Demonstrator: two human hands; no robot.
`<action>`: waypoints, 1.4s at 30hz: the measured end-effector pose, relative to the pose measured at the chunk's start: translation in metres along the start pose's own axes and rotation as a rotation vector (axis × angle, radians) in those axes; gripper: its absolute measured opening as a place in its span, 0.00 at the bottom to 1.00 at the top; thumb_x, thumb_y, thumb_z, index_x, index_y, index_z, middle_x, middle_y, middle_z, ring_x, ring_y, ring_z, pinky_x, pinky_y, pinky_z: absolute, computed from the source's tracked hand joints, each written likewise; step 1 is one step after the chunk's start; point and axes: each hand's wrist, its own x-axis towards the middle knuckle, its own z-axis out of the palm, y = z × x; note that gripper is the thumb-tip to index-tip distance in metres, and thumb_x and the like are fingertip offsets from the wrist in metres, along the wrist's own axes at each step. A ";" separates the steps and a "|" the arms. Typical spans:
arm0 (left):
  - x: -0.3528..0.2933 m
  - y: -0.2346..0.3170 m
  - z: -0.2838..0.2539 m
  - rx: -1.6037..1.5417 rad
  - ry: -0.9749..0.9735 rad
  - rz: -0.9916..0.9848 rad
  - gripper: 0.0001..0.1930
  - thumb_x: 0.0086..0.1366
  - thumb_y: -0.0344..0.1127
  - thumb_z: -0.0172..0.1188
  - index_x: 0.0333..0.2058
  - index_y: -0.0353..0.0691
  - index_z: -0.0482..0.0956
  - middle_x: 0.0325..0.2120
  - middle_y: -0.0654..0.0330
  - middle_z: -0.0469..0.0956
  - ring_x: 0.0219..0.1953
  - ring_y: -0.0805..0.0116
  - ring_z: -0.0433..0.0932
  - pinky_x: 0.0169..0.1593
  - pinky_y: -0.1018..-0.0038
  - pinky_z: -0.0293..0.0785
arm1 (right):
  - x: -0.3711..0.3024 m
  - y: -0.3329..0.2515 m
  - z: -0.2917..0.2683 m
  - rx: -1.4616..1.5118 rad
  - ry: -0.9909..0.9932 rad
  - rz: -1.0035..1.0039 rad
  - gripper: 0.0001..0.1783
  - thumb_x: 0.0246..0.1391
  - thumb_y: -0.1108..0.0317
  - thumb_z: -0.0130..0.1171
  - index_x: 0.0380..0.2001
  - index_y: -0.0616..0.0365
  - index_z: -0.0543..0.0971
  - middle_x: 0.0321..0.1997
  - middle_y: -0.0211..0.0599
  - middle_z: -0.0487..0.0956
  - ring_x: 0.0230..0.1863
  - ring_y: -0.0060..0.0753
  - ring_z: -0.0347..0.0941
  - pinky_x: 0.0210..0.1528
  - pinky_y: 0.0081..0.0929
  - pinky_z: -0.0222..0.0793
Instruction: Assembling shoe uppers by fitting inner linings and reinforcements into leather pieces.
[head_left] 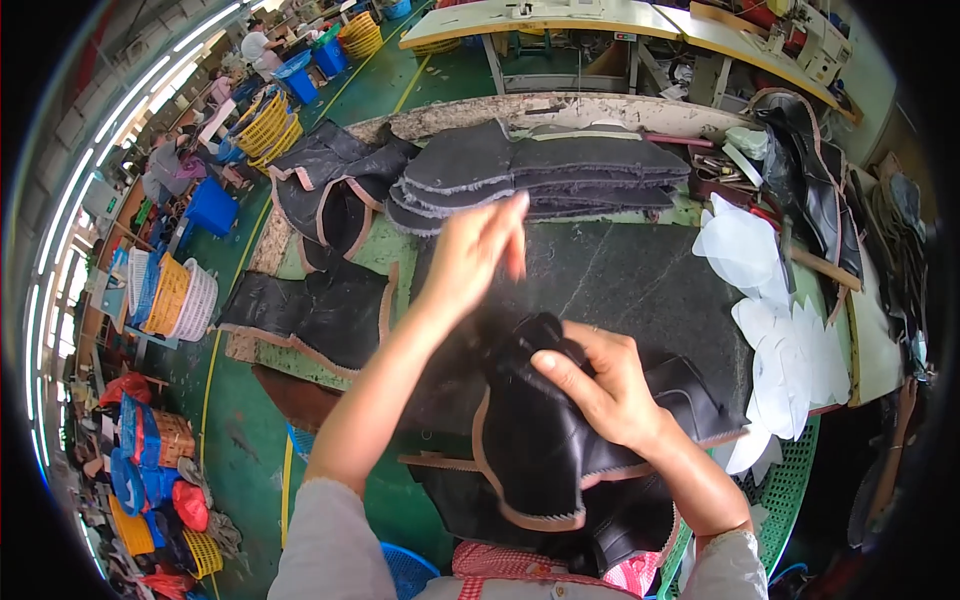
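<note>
Black leather, edged in tan, made up the boot-shaft piece that lay at the near edge of the tabletop, partly overhanging toward the person's lap. It looked soft and limp, light enough for one hand, likely to fold and sag wherever unsupported; the smooth face seemed a little slippery, so the bound tan edge or the thicker folded top seemed the surest place to take hold. The right hand rested on its upper fold, fingers curled and pinched on the leather. The left hand was lifted above the tabletop, blurred, fingers loosely spread and holding nothing that could be made out.

Beyond lay a dark rubbery mat covering the tabletop, then a stack of grey felt-like cut pieces along the far edge. More black-and-tan leather pieces sat to the left, well apart from the held one. White cut pattern shapes fanned out on the right, near the right hand, and could be brushed aside. Finished dark boot uppers hung farther right. Yellow and blue baskets stood on the green floor
</note>
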 end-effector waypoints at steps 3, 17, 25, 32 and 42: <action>0.071 -0.039 -0.006 0.447 0.216 0.386 0.13 0.65 0.40 0.63 0.41 0.37 0.78 0.37 0.54 0.81 0.42 0.62 0.81 0.47 0.70 0.74 | 0.006 -0.009 -0.009 -0.100 -0.240 0.017 0.17 0.63 0.60 0.59 0.30 0.66 0.72 0.26 0.50 0.70 0.29 0.58 0.69 0.32 0.41 0.65; 0.174 -0.086 -0.054 0.281 0.711 0.319 0.24 0.68 0.48 0.62 0.19 0.34 0.71 0.14 0.54 0.71 0.19 0.64 0.64 0.28 0.63 0.63 | 0.148 0.155 -0.074 -0.489 0.056 0.073 0.24 0.60 0.59 0.60 0.49 0.72 0.78 0.64 0.53 0.72 0.62 0.55 0.70 0.64 0.36 0.65; 0.031 0.085 -0.112 0.946 0.707 0.530 0.12 0.65 0.27 0.56 0.46 0.33 0.80 0.34 0.52 0.73 0.37 0.58 0.74 0.44 0.68 0.72 | 0.081 0.052 -0.050 -0.010 -0.308 0.039 0.22 0.66 0.56 0.57 0.28 0.64 0.66 0.25 0.40 0.62 0.30 0.25 0.55 0.35 0.31 0.62; -0.073 0.009 0.000 0.278 -0.166 -0.011 0.22 0.75 0.46 0.43 0.50 0.35 0.79 0.49 0.51 0.79 0.53 0.53 0.75 0.60 0.65 0.67 | 0.017 -0.042 -0.043 -0.125 -0.522 -0.057 0.15 0.65 0.59 0.55 0.34 0.62 0.73 0.30 0.47 0.69 0.35 0.58 0.70 0.35 0.44 0.65; -0.122 0.056 0.028 0.236 -0.213 0.274 0.07 0.61 0.29 0.66 0.35 0.35 0.79 0.27 0.56 0.80 0.25 0.58 0.80 0.28 0.71 0.73 | -0.027 -0.034 -0.026 -0.309 0.202 -0.360 0.20 0.41 0.74 0.76 0.38 0.62 0.79 0.33 0.34 0.83 0.29 0.30 0.79 0.30 0.26 0.72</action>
